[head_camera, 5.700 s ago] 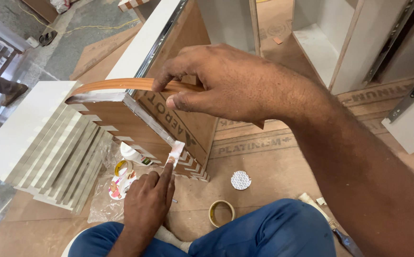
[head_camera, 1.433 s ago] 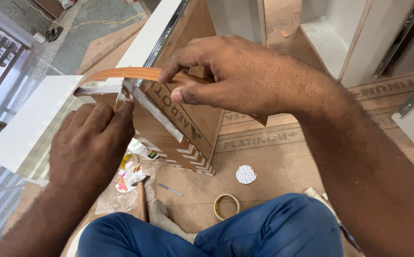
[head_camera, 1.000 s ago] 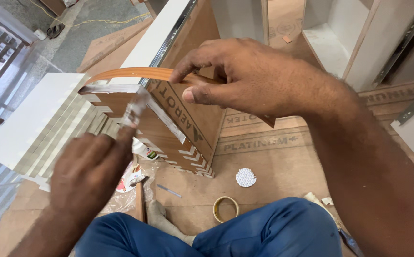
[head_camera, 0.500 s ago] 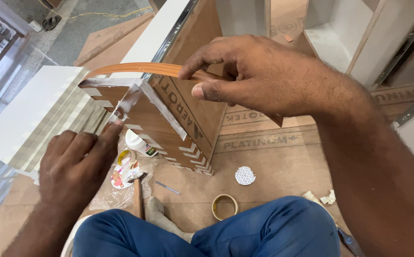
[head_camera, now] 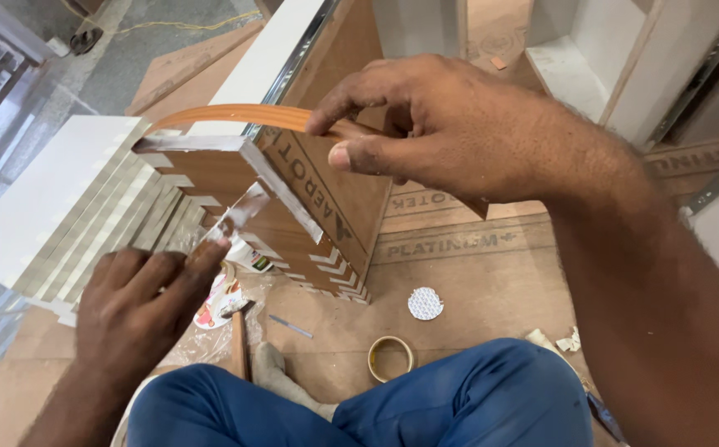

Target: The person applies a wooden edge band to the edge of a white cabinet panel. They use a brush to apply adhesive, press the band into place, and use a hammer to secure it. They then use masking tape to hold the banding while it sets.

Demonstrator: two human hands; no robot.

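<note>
On top of the upright brown plywood panel [head_camera: 326, 194], right hand [head_camera: 450, 124] pinches the orange wood-grain edge strip [head_camera: 235, 117], still unstuck. Left hand [head_camera: 140, 306] grips whitish backing tape [head_camera: 239, 213], partly peeled off.

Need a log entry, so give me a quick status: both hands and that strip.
Right hand pinching orange edge strip above wooden panel. Left hand peeling white backing tape off panel edge. Nothing blocking.
</note>
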